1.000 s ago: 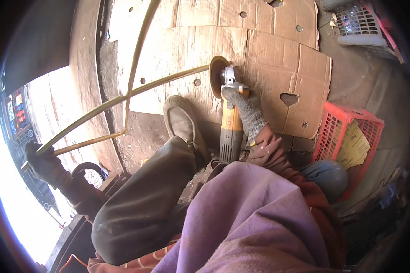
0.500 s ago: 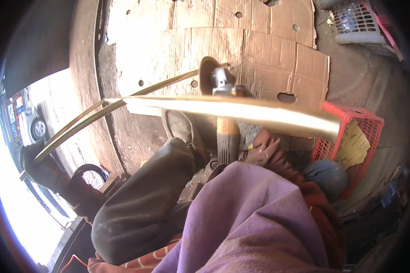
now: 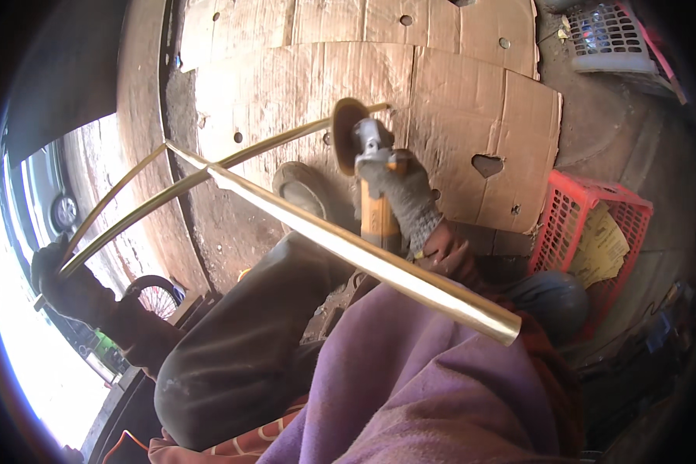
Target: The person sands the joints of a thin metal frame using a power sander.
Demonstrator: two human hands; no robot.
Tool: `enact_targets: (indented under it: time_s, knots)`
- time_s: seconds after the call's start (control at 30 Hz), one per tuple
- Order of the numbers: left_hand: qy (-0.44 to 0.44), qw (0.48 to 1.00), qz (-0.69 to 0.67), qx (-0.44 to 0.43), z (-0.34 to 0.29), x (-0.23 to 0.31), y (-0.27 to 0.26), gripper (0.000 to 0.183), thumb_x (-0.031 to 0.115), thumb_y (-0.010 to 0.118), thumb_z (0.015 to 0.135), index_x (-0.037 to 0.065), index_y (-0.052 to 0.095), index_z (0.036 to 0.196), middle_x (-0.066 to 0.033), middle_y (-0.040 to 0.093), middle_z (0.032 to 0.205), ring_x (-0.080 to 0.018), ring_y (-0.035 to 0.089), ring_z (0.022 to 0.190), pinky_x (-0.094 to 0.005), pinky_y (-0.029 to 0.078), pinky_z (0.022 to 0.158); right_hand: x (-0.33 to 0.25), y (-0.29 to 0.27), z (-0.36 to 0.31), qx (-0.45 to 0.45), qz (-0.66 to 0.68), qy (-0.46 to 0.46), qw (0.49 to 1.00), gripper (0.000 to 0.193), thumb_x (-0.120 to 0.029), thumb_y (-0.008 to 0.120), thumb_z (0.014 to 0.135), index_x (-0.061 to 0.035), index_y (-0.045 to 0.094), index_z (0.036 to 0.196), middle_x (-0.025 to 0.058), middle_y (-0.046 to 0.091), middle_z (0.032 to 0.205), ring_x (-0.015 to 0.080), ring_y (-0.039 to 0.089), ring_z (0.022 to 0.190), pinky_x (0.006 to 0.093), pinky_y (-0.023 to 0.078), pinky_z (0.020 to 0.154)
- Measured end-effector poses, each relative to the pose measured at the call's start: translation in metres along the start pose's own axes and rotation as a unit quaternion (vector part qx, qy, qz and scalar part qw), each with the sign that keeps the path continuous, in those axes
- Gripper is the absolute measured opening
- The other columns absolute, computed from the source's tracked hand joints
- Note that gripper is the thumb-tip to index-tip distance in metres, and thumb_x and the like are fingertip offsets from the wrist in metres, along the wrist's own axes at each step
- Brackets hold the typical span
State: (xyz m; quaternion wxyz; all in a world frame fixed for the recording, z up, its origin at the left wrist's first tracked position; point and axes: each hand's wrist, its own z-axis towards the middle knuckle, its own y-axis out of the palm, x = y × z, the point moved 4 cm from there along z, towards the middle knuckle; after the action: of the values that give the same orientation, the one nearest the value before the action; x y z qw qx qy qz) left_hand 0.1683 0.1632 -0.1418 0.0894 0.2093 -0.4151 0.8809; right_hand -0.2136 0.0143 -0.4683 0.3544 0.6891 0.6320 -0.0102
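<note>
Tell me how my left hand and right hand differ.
The left hand grips gold-coloured tubing; the right hand, an angle grinder. The left hand is near the picture's left edge, the right hand near the middle. The left hand looks dark; the right hand wears a grey glove. Both are closed.

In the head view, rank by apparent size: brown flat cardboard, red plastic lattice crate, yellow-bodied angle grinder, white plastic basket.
1. Brown flat cardboard
2. Red plastic lattice crate
3. Yellow-bodied angle grinder and white plastic basket: too close to rank; the grey-gloved right hand and gold tube partly hide the grinder.
</note>
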Motion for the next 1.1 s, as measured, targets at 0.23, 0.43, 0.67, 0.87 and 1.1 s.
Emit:
enact_targets:
  time_s: [0.23,0.43,0.67,0.87,1.1]
  knots:
    - [-0.178,0.98,-0.074,0.056,-0.001,-0.023,-0.018,0.025,0.014,0.046,0.092,-0.005,0.056,0.079,-0.009,0.048,0.077,-0.022,0.057,0.077,-0.0376,0.054,0.083,0.014,0.008,-0.001,-0.007,0.0,-0.042,0.999,0.04,-0.016,0.086,0.072,-0.0044,0.059,0.099,0.0073,0.067,0.083,0.0149,0.066,0.064,0.0297,0.055,0.056]
    - [-0.061,0.991,0.113,0.034,0.005,0.008,0.001,0.014,0.0,0.051,0.089,-0.004,0.054,0.076,-0.0076,0.047,0.076,-0.0186,0.054,0.072,-0.0321,0.052,0.073,0.004,-0.008,0.008,0.027,-0.019,-0.041,0.999,0.04,-0.016,0.086,0.072,-0.0031,0.058,0.099,0.0082,0.067,0.082,0.0158,0.067,0.066,0.0309,0.057,0.058]
    - [-0.115,0.976,0.185,0.027,0.009,0.008,-0.002,0.021,0.011,0.05,0.088,-0.004,0.056,0.075,-0.0093,0.054,0.076,-0.0187,0.058,0.073,-0.0317,0.057,0.078,0.006,-0.005,0.013,0.015,-0.007,-0.019,1.0,0.041,-0.014,0.084,0.074,-0.0036,0.056,0.103,0.0092,0.066,0.078,0.018,0.065,0.058,0.0331,0.056,0.051]
    - [-0.149,0.988,0.017,0.034,0.01,-0.016,-0.02,0.021,0.012,0.051,0.087,-0.004,0.057,0.075,-0.0094,0.054,0.075,-0.0186,0.058,0.072,-0.0313,0.055,0.075,0.003,-0.005,0.008,0.021,-0.028,-0.042,0.999,0.04,-0.015,0.085,0.073,-0.0031,0.058,0.1,0.0094,0.067,0.081,0.016,0.065,0.061,0.0325,0.055,0.053]
    - [-0.097,0.966,0.237,0.01,0.003,0.007,0.0,0.02,0.01,0.05,0.087,-0.002,0.054,0.073,-0.0075,0.051,0.075,-0.0166,0.054,0.07,-0.0312,0.053,0.076,0.004,0.007,0.001,0.007,-0.017,-0.009,1.0,0.043,-0.016,0.087,0.069,-0.0036,0.058,0.098,0.0083,0.067,0.086,0.0148,0.065,0.071,0.0291,0.056,0.064]
